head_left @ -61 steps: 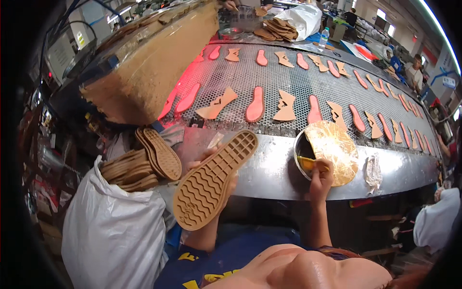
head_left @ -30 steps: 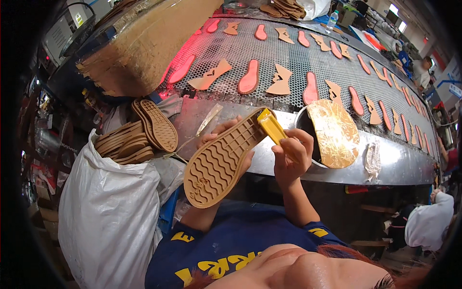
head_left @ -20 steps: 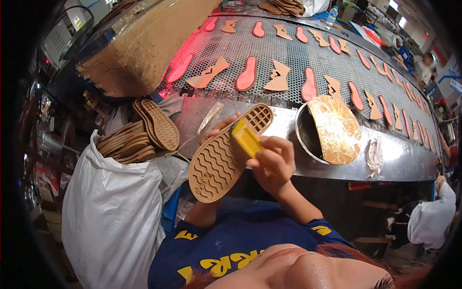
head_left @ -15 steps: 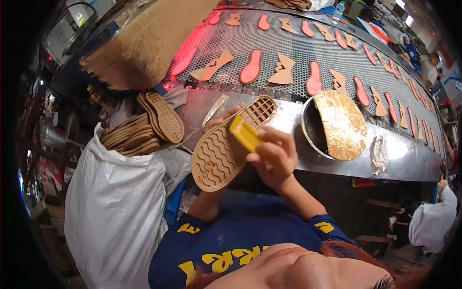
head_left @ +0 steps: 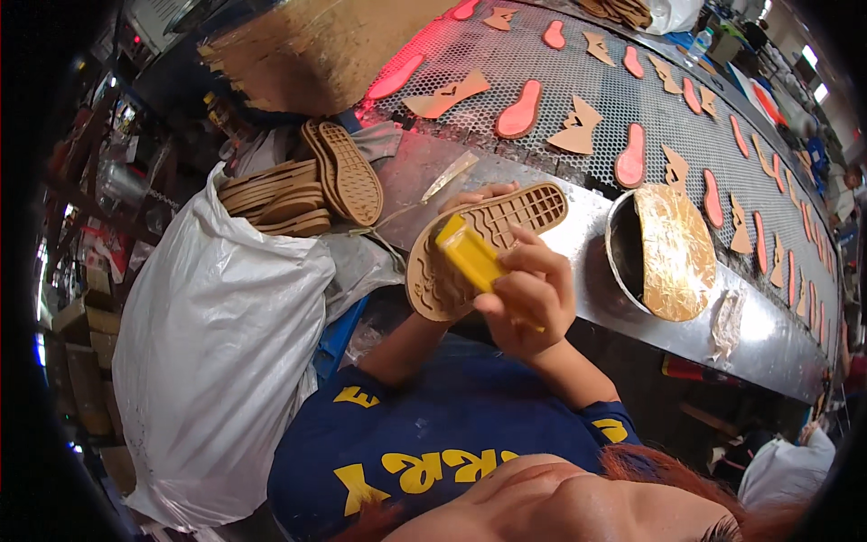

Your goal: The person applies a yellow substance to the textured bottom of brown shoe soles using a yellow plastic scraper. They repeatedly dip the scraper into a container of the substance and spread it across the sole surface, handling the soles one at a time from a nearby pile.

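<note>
My left hand [head_left: 476, 195] grips a tan shoe sole [head_left: 535, 211] from behind, fingers showing over its far edge. The sole's ridged tread faces up, wavy at the near end and gridded at the far right end. In my right hand [head_left: 535, 303] is a yellow block-shaped tool [head_left: 471, 256], pinched between thumb and fingers. Its far end lies over the middle of the sole; whether it touches the tread I cannot tell. More tan soles [head_left: 348, 173] are stacked at the mouth of a white sack [head_left: 217, 334] on my left.
A metal ledge [head_left: 578, 237] runs before me, bearing a round pot [head_left: 621, 257] half covered by a foil-wrapped lid [head_left: 675, 253] and a crumpled clear wrapper [head_left: 726, 325]. Beyond, a mesh conveyor [head_left: 578, 77] carries pink-topped insoles [head_left: 519, 110] and tan cut pieces [head_left: 576, 126]. Another person [head_left: 786, 470] is at right.
The whole view has shifted, so the ledge and conveyor appear further right. The sole has tilted flatter, and the yellow tool now covers more of its middle.
</note>
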The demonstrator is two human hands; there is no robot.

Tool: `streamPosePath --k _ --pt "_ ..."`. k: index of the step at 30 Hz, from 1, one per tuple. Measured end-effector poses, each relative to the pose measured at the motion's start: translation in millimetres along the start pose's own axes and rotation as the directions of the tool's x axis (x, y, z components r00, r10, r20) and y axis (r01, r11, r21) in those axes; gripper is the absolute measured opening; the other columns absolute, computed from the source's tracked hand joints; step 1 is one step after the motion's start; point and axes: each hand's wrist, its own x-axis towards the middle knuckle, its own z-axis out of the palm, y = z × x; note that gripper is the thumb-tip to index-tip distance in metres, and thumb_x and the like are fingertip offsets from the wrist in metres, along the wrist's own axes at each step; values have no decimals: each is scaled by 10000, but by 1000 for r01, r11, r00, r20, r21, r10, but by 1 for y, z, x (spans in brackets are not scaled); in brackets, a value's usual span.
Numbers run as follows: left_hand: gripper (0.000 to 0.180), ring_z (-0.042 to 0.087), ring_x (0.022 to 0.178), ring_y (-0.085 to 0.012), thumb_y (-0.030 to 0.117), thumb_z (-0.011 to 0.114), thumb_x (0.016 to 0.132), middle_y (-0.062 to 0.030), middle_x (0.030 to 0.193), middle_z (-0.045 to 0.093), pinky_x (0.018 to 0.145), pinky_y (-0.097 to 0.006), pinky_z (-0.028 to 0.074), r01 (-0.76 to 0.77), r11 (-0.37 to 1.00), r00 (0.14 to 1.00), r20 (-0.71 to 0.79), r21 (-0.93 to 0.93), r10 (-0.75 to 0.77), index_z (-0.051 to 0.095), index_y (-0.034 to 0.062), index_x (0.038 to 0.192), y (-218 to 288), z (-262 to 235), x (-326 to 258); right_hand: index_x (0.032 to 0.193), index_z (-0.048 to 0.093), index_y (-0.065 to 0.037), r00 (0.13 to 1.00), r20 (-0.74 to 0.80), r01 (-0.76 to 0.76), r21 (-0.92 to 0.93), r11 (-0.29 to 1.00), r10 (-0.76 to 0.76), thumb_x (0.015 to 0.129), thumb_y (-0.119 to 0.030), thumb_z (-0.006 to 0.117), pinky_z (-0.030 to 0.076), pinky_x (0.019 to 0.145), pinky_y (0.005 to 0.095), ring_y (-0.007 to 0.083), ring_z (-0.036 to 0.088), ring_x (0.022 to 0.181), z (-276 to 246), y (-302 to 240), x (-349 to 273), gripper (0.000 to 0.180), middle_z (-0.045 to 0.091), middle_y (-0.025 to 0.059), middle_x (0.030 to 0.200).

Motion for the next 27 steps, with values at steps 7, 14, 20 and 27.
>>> streamPosePath --k 7,14,20,27 --pt "473 405 1224 -303 237 624 848 -191 1283 409 1007 -453 398 58 995 998 34 -83 -55 396 83 1234 -12 -2 -1 857 548 -29 997 60 -50 9 999 49 731 -264 765 508 841 470 334 609 851 -3 -7 -3 344 553 152 864" --pt "331 401 1199 -236 283 458 924 -119 1201 440 1068 -417 318 316 826 935 6 -468 -354 420 71 1176 -11 4 -8 940 521 -21 984 171 -71 122 990 49 788 -263 721 499 845 459 377 581 972 -15 -11 -3 349 529 190 954" --pt "205 449 1045 -163 258 428 927 -63 1045 464 981 -332 364 446 256 689 146 -857 -710 450 95 1049 -9 -4 6 931 510 2 984 162 -110 187 976 80 824 -286 678 484 876 469 362 585 939 -17 -9 -1 350 522 192 933" --pt "155 469 988 -152 234 473 905 -43 974 482 937 -302 382 460 525 778 41 -716 -626 464 111 999 -4 12 4 915 503 -2 973 206 -152 257 954 100 801 -181 677 454 912 486 406 567 1006 -23 -4 0 275 533 213 969"
